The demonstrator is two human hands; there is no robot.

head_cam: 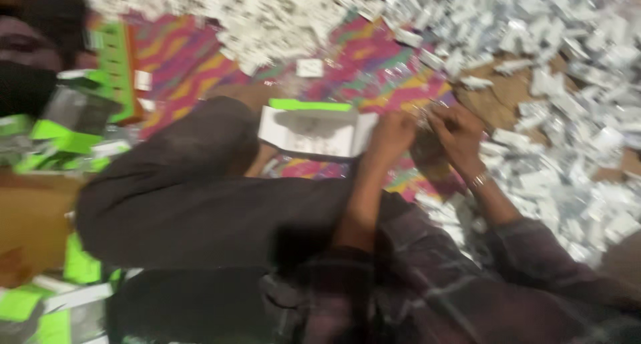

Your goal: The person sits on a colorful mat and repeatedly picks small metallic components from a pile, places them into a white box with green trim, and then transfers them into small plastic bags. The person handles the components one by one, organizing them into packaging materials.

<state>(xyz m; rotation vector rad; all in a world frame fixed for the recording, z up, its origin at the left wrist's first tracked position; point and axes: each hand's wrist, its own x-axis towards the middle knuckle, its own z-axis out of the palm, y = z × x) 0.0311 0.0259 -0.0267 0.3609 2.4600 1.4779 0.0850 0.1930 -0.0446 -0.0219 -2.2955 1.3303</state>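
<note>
- The small clear crinkly plastic packet (422, 117) sits between the two hands, just right of the scene's middle, over the bright zigzag-patterned mat (374, 63); motion blur hides what it holds.
- The left hand (392, 135) is curled, fingers bent in on the packet's left edge; how firmly it pinches is hard to tell.
- The right hand (459, 131) is also curled, fingertips on the packet's right side, with a thin metal bracelet (478, 180) at the wrist.
- Just left of the left hand lies an open white cardboard box with a green flap (312, 129), lid folded back; its inside looks pale and I cannot tell whether anything is in it. It rests against the person's dark-trousered knee (200, 177).
- Both forearms come up from the near edge in dark plaid sleeves (427, 277), pushed back from the wrists.
- Along the far edge and down the whole right side spreads a large heap of small white and silvery packets (561, 77), too smeared to tell apart; some brown floor (507, 90) shows through them.
- One small white square piece (310, 67) lies alone on the mat, far of the open box.
- At the left stand stacked green-and-white cartons (73, 130), some with clear windows, contents unreadable; more lie cut off at the near left corner.
- A brown cardboard sheet (30, 217) lies at the left edge, partly out of frame.
- A dark blurred shape fills the far left corner; I cannot tell what it is.
</note>
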